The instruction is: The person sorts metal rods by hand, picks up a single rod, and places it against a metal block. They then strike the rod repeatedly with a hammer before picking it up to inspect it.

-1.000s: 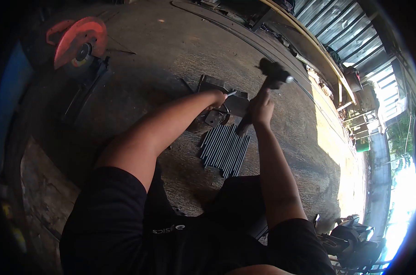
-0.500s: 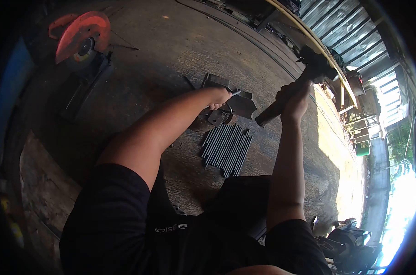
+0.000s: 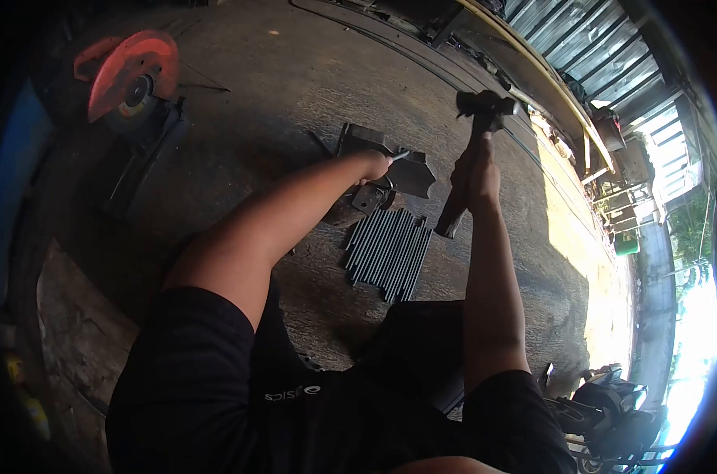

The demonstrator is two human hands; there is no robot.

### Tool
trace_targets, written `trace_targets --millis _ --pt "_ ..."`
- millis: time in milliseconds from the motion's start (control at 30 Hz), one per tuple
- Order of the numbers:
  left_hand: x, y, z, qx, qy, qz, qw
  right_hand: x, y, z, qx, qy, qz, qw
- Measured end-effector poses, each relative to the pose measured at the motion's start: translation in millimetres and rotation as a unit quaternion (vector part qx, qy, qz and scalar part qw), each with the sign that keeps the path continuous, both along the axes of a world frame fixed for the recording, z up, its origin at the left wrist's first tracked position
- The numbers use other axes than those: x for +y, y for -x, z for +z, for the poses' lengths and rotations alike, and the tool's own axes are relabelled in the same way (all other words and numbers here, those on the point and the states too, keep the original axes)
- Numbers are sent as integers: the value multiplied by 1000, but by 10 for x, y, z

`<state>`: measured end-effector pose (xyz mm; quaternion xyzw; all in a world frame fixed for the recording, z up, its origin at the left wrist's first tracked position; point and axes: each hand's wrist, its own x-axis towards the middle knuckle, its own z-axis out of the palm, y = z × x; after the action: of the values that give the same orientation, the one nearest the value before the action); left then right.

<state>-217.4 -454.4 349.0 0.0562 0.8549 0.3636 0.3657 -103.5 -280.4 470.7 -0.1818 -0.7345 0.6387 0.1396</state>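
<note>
My left hand (image 3: 372, 166) is closed around a metal rod (image 3: 401, 155), whose tip sticks out past the fingers above a dark steel block (image 3: 365, 141). A curved steel plate (image 3: 416, 175) stands beside that block, and a small plate with holes (image 3: 366, 198) lies just below the hand. To the right, my right hand (image 3: 485, 178) grips the thick handle of a hammer (image 3: 485, 110), with the head raised and pointing away from me. Between my arms, several cut metal rods (image 3: 388, 254) lie side by side on the floor.
A cut-off saw with a red guard (image 3: 137, 75) stands at the left. Long bars (image 3: 390, 43) run along the floor at the back. A motorcycle (image 3: 611, 411) is at lower right, and a green bucket (image 3: 626, 246) stands outside in the sunlight.
The hammer in my right hand has swung left and turned more upright, its head now nearer the steel block. My left hand stays almost in place, holding the rod.
</note>
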Motion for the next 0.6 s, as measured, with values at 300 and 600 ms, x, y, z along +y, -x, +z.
trace_targets --millis 300,600 --pt "91 -41 -179 313 127 -114 934 -34 121 -646 -203 -195 15 959" --pt "112 -47 -394 356 97 -125 921 -234 -34 -65 -64 -86 12 994"
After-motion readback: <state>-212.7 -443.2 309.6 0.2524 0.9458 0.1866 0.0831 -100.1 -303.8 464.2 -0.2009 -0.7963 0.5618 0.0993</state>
